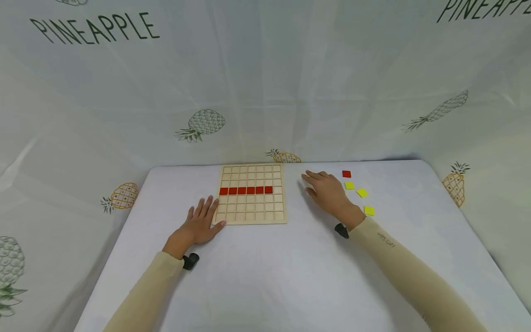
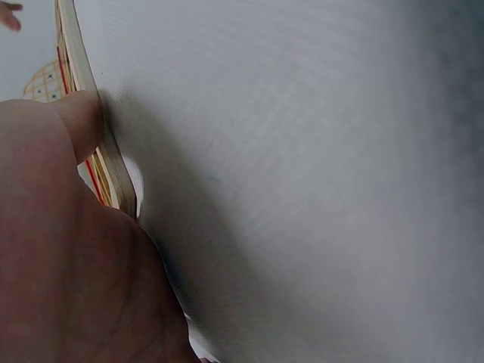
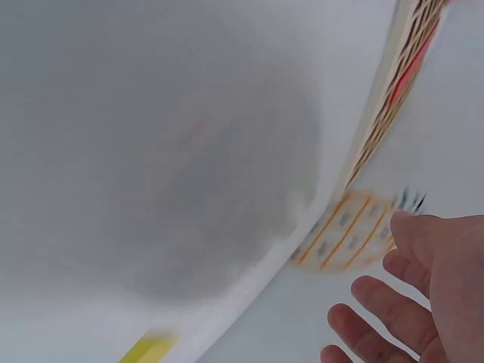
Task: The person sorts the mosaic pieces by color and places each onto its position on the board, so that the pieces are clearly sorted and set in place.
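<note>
Left hand (image 1: pixel 200 227) has fingers spread, touching the near-left corner of the board (image 1: pixel 256 215), probably steadying it. Six red tiles (image 1: pixel 250 190) fill part of one row. Right hand (image 1: pixel 329 193) hovers right of it, fingers loosely extended, nothing visibly gripped; loose tiles (image 1: pixel 362 192) sit handy.

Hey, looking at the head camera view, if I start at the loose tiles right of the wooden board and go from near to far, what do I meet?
Nearest yellow tile → second yellow tile → third yellow tile → loose red tile → pineapple-print curtain behind the table.
</note>
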`<state>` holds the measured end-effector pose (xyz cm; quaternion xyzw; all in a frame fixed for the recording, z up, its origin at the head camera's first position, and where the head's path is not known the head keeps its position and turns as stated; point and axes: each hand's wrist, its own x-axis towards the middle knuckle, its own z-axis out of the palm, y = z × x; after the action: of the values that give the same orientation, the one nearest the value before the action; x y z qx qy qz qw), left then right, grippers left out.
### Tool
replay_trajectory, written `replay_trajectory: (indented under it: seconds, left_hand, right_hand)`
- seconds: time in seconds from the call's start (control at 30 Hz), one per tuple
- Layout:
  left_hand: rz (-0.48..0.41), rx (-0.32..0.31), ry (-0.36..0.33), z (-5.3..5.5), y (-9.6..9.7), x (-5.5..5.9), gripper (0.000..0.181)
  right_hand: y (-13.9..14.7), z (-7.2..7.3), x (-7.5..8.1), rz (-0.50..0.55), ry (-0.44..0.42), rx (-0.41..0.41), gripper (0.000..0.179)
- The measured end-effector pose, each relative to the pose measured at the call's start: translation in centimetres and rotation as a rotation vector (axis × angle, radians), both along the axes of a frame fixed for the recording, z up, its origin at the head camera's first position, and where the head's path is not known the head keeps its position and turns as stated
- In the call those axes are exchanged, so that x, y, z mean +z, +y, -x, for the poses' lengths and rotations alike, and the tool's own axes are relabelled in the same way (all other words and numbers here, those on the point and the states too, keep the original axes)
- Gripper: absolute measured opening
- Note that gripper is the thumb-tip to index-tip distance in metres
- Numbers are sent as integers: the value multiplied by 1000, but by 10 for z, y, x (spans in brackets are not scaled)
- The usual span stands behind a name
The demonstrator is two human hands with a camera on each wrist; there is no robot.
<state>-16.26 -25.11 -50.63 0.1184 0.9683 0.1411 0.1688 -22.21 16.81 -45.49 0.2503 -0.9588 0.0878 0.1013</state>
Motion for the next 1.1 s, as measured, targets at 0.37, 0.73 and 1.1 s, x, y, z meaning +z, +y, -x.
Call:
replay_trajectory:
  seconds: [0.37, 0.73, 1.1]
  left_hand:
    - [-25, -9, 6, -5, 3, 10, 89]
    - [-14, 2, -28, -10, 12, 30, 84]
    - [9, -6, -27, -7, 8, 21, 85]
  right_hand:
    - [87, 14, -1, -9, 20, -85, 43]
    - [119, 29, -4, -88, -90, -138, 45]
    - [123, 46, -9, -100, -151, -120, 41]
